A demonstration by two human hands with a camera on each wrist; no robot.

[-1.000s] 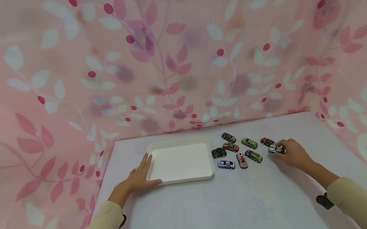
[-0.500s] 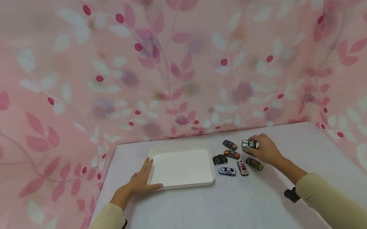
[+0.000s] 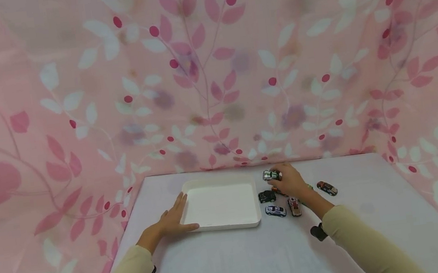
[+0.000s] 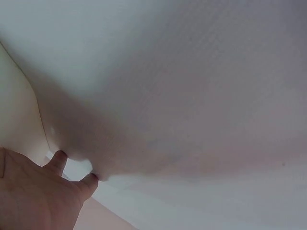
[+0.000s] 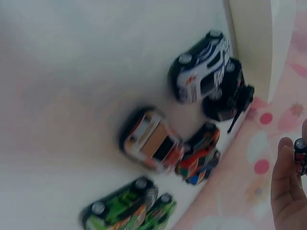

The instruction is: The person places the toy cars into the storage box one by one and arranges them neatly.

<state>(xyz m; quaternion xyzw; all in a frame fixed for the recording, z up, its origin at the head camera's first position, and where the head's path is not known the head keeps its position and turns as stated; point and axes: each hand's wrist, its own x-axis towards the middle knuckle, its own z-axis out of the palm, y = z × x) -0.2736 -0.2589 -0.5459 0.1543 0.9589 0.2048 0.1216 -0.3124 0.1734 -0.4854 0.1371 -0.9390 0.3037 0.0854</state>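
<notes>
My right hand pinches a white-and-green toy car just right of the tray's far right corner. Part of that car shows at the edge of the right wrist view, between fingers and thumb. My left hand rests with spread, straight fingers on the left rim of the white tray. In the left wrist view, two fingertips of the left hand touch near the tray's side. Several more toy cars lie below and beside my right hand, some partly hidden by it.
Close to the tray's right side are a black toy car and a white-and-blue car. A white-and-red car lies beside them. Farther right sits a dark red car. Green cars show in the right wrist view.
My right hand has carried the white-and-green car left, from the far right of the group over the other cars toward the tray. The left hand stays on the tray's rim.
</notes>
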